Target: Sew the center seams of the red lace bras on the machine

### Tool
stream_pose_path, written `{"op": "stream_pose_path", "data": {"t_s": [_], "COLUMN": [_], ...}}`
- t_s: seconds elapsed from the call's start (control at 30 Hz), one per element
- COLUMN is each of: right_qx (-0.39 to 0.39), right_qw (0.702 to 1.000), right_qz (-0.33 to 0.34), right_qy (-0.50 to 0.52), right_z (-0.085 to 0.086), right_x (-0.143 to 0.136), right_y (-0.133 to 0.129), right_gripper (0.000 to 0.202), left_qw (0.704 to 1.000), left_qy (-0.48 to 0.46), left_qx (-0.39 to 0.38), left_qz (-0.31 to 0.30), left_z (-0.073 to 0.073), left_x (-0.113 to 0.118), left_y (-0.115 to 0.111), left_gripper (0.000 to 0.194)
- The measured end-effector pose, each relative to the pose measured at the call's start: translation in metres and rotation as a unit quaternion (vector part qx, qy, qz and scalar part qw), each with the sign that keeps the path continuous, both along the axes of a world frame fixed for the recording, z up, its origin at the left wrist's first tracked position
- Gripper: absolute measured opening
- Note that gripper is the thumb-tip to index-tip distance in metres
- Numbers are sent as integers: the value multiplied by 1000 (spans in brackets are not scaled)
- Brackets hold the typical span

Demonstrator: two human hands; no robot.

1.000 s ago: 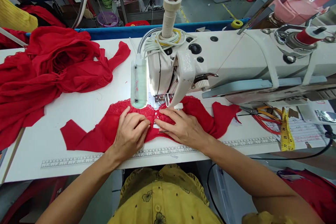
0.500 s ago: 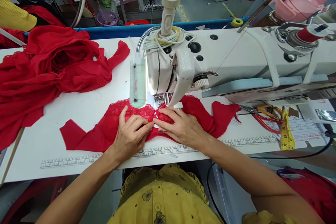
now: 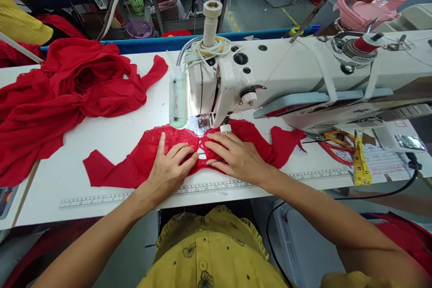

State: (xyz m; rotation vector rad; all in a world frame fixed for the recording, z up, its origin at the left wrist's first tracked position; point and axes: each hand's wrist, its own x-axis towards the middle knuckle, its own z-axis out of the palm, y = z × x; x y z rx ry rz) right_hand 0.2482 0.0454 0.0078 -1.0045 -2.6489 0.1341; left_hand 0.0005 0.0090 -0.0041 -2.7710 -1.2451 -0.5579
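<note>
A red lace garment piece (image 3: 131,168) lies spread on the white table below the sewing machine head (image 3: 205,85). My left hand (image 3: 172,162) rests flat on its left lace part, fingers apart. On the right lace part lies my right hand (image 3: 236,157), its fingers spread. A thin metal tool (image 3: 211,161) shows under the right hand's fingers; its rest is hidden. Between the hands, small white gaps show through crossed red straps. The presser foot (image 3: 204,121) is just beyond the lace edge.
Piled red fabric (image 3: 77,85) covers the table's left side. Orange-handled scissors (image 3: 337,139) and a yellow measuring tape (image 3: 360,164) lie at the right. A ruler strip (image 3: 216,187) runs along the front edge. Another person's yellow sleeve (image 3: 23,20) shows at the upper left.
The view has shifted a little. My fingers have spread and the two hands have moved slightly apart, showing more of the crossed straps. The other person's hand now shows at the upper left.
</note>
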Motion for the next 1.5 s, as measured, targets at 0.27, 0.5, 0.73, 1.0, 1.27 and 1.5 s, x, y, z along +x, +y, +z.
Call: {"op": "stream_pose_path", "data": {"t_s": [0.27,0.5,0.73,1.0,1.27,1.5], "right_qx": [5,12,0,-4,-7,8], "right_qw": [1000,997,999,1000,999,999], "right_qz": [21,45,6,-12,-16,-20], "right_qy": [21,55,46,28,29,30], "right_z": [3,2,-11,-7,-10,-10], "right_x": [5,-9,-1,-1,0,1], "right_y": [-3,8,4,0,0,0], "right_gripper": [29,32,49,54,57,55], "left_qw": [1000,999,996,995,993,991], "left_qy": [-24,-4,5,-5,-16,-30], "left_qx": [8,-45,-94,-104,-114,-127], "left_qz": [0,-13,-1,-9,-2,21], "left_z": [0,-2,-6,-2,-4,-3], "left_x": [-1,-4,-11,-14,-16,-15], "left_y": [2,3,1,5,7,7], "left_gripper": [24,25,31,32,35,43]}}
